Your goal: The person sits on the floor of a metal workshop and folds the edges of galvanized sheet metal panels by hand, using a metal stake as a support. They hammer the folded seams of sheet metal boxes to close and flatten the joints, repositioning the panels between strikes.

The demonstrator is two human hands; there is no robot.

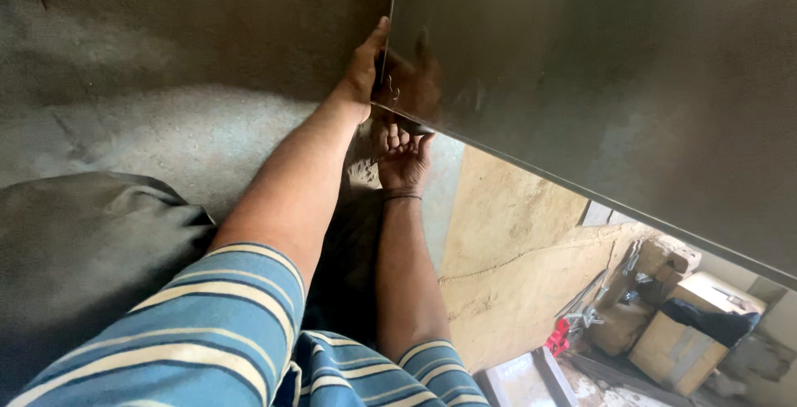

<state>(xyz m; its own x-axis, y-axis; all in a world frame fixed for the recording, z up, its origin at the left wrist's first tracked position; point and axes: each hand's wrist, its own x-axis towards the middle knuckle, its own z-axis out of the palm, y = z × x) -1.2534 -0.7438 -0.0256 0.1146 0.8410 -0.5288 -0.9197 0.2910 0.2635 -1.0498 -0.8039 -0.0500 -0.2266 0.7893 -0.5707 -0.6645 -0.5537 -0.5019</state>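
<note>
At the near corner of a large metal sheet (598, 83), we count two bare hands on one panel. The left hand (364, 66) is pressed along the sheet's upright left edge, thumb up against the rim and fingers wrapped behind it, closed on that edge. The right hand (404, 156) sits just under the sheet's lower edge near the same corner, fingers curled upward around the rim from below, also clasping the sheet; a thin dark band circles that wrist. Both forearms come out of two sleeves of one blue, cream and brown striped shirt (224, 324).

The sheet is a single dull grey panel, faintly reflective, filling the upper right of the view. Its lower edge runs as a straight diagonal from the corner by the hands down toward the right border, and its left edge rises straight to the top of the frame. The two hands sit near each other, so the long span of the panel to the right is unheld in view.

Left of the sheet we see a rough grey surface (166, 83) and one dark rounded mass (75, 249) close beside the left arm. Below the diagonal edge lies a tan surface (506, 249) with open room, then a cluster at lower right: several cardboard boxes (677, 349), one small red object (558, 336) and some metal pieces (594, 307), well apart from the hands.
</note>
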